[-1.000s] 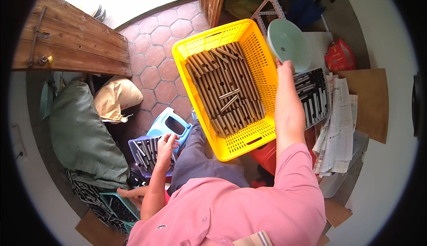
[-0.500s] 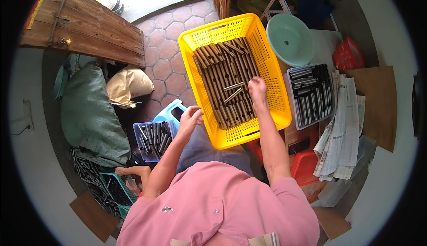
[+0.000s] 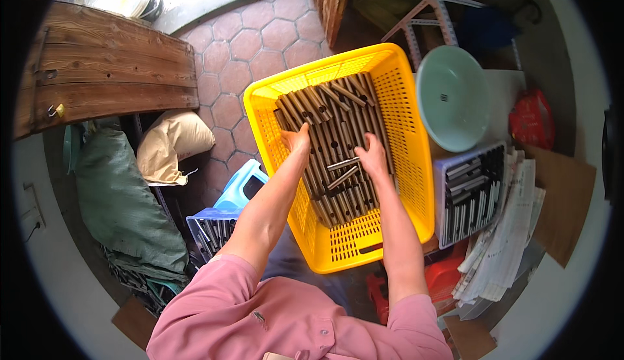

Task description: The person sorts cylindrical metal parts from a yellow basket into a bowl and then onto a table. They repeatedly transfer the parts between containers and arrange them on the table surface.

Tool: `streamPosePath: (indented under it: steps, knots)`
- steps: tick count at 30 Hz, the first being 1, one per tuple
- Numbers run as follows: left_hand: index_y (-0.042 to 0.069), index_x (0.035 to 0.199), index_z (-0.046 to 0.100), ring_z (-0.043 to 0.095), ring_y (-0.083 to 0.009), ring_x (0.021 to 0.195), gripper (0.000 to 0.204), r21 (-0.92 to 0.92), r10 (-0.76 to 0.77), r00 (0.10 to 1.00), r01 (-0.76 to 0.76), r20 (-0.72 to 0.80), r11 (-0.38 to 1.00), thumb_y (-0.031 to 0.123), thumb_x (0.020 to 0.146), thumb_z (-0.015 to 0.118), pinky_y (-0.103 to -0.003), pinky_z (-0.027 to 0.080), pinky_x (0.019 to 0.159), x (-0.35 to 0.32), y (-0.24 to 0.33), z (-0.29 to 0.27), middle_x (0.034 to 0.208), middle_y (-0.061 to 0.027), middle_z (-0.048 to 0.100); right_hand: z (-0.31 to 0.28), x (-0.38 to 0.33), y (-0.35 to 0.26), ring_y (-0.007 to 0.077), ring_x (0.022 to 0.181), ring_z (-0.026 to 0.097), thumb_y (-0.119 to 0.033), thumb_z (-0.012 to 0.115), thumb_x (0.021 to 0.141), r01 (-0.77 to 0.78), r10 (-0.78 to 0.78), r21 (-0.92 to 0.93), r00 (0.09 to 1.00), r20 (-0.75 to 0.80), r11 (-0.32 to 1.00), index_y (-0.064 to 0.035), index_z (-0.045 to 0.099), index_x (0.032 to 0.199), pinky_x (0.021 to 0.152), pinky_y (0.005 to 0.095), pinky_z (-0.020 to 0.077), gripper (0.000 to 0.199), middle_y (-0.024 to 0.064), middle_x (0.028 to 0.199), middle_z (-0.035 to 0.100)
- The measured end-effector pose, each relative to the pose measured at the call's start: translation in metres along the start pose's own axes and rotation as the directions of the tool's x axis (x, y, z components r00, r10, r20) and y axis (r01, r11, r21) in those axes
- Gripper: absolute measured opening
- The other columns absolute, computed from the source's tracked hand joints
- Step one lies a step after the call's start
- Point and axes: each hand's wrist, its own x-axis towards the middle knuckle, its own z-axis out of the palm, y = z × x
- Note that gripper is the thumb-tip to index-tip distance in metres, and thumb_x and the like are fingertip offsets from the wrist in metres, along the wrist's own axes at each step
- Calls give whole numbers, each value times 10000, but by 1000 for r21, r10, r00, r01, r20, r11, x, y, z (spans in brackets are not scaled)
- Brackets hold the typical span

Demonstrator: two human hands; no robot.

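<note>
A yellow plastic basket [image 3: 424, 197] stands in front of me, with rows of brownish metal tubes [image 3: 333, 140] packed inside it. My left hand [image 3: 296, 141] reaches in over the tubes along the basket's left side. Its thumb and fingers are spread apart, and the fingertips are partly hidden. My right hand [image 3: 372, 157] is lower and to the right, thumb and forefinger apart. It lies beside two loose tubes [image 3: 343, 176] that rest slantwise on the layer. Several more tubes lie crosswise at the far end.
Right of the basket are a pale green basin [image 3: 454, 98], a clear bin of shiny tubes [image 3: 469, 194] and folded newspapers [image 3: 497, 236]. On the left stand a blue stool [image 3: 239, 187], a bin of dark tubes [image 3: 211, 230], a tan sack [image 3: 170, 148] and a wooden door [image 3: 117, 67].
My left hand has moved from outside the basket's left rim to over the tubes inside. My right hand has shifted a little left and opened. The view has shifted.
</note>
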Motion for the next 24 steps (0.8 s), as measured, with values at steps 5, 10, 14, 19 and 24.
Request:
streamPosePath:
  steps: [5, 10, 14, 19, 24]
  knots:
    - [-20, 1551, 114, 177, -386, 1494, 1226, 85, 106, 973, -91, -203, 992, 500, 709, 838, -459, 151, 1217, 32, 12, 29, 1607, -271, 178, 16, 108, -24, 377, 1453, 266, -214, 676, 858, 40, -43, -207, 999, -10, 977, -15, 250, 1533, 1196, 444, 258, 822, 225, 1573, 264]
    - [-54, 1527, 168, 226, -367, 1478, 1232, 24, 68, 982, -65, -175, 998, 477, 671, 878, -458, 173, 1210, 29, 43, 25, 1579, -267, 251, 33, 171, -43, 398, 1480, 195, -352, 725, 835, 9, -38, -360, 997, -72, 933, -5, 189, 1550, 1211, 477, 194, 959, 246, 1600, 201]
    - [-36, 1506, 255, 327, -311, 1424, 1109, -130, 58, 978, -85, -200, 988, 422, 710, 876, -424, 221, 1188, 36, 50, 32, 1541, -220, 344, 58, 185, -54, 392, 1320, 412, -493, 726, 797, 9, -49, -394, 995, -90, 919, -11, 356, 1470, 1118, 523, 304, 906, 224, 1415, 446]
    - [-7, 1378, 491, 586, -266, 1169, 776, -407, 113, 991, -130, -65, 904, 338, 783, 851, -372, 431, 1030, 53, 43, 41, 1306, -143, 612, 73, 191, -64, 401, 1280, 483, -532, 762, 726, 100, -67, -290, 990, 121, 952, -9, 502, 1356, 1068, 500, 392, 858, 237, 1354, 525]
    - [-30, 1319, 510, 597, -276, 1133, 748, -382, 159, 987, -156, -24, 911, 308, 753, 863, -386, 451, 995, 63, 40, 38, 1235, -156, 628, 86, 195, -64, 359, 1150, 615, -462, 835, 657, 109, -110, 21, 942, 318, 994, 35, 534, 1302, 1000, 403, 477, 868, 249, 1236, 632]
